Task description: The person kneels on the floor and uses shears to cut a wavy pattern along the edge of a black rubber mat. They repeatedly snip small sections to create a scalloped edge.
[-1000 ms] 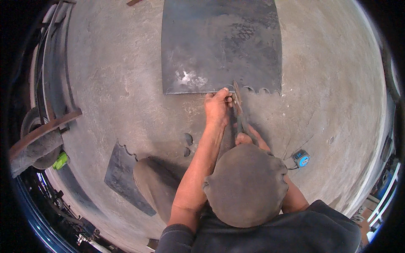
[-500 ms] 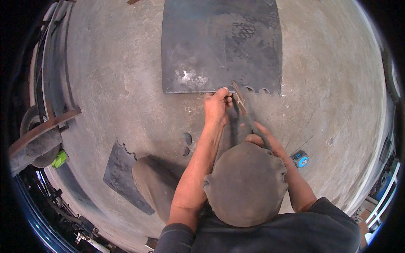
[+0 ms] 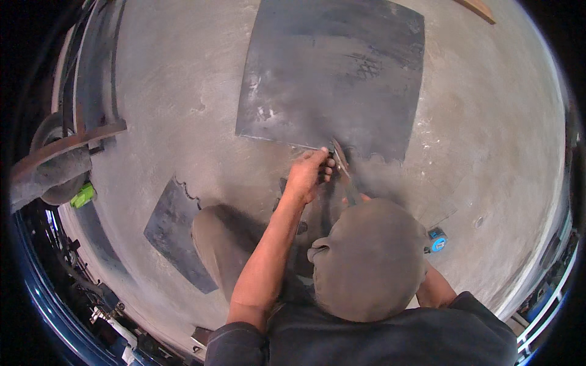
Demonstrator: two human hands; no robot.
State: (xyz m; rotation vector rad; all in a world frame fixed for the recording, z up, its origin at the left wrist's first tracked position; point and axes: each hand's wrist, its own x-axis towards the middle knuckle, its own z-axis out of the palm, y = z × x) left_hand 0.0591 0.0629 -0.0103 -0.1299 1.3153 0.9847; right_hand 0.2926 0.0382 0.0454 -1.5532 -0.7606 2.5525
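Dark sheet [image 3: 336, 73] lies flat on concrete floor [image 3: 488, 110], ahead of the person & slightly aslant, far L corner cut off by top of view. Its near edge runs fairly straight on L half, wavy w/ scalloped bites R of the shears [image 3: 340, 160]. Lots of open floor R of sheet, down to blue-faced tape measure [image 3: 437, 240] by the cap [image 3: 371, 262]; wood strip [image 3: 479, 11] up at top R. L side also open, out to brown curved bar [image 3: 73, 145] & bright green thing [image 3: 83, 195] near the rim. Tighter close in: smaller dark sheet [image 3: 180, 238], also w/ a wavy edge, sits just beside L knee [image 3: 218, 241], which partly covers it; small dark bit [image 3: 282, 185] by L wrist.

Grip, L hand [image 3: 307, 174]: thumb & fingers pinched tog. on sheet's near edge, immed. L of the blades, no visible gap. R hand [image 3: 364, 197]: mostly hidden under cap, only a few fingers showing, closed round shears' handle; rest of hold can't be seen. Shears point away from person, blades at near edge btwn straight & wavy parts; can't tell how wide blades are apart
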